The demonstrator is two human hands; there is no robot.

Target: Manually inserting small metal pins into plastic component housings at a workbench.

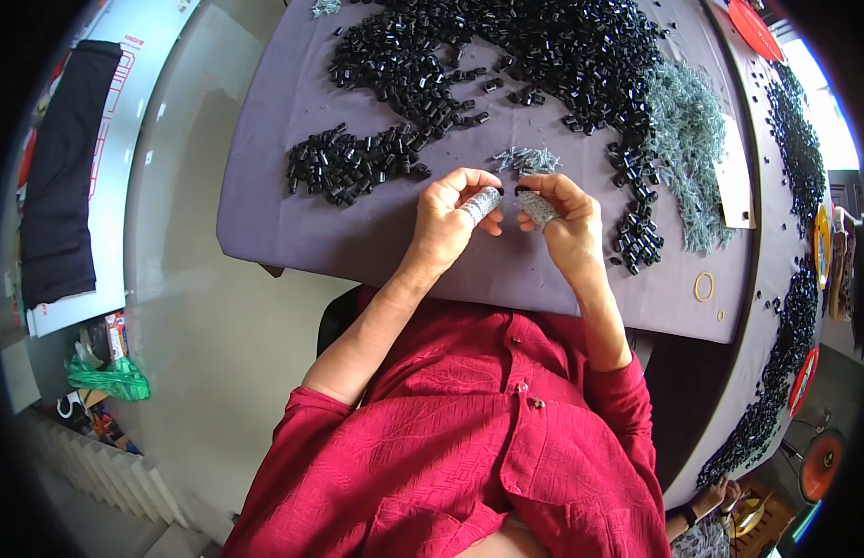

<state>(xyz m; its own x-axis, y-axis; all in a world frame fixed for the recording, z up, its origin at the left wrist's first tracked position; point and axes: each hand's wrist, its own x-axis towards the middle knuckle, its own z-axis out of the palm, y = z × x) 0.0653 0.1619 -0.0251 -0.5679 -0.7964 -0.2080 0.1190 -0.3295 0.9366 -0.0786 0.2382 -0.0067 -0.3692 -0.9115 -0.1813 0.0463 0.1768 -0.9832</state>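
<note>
Head: black pieces (522, 189) in both hands (444, 202)

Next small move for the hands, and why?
I'd probably ease the left hand and right hand together: each appears to pinch a small dark piece at its fingertips, the two face each other across a narrow gap, and nothing visible stands between them.
</note>
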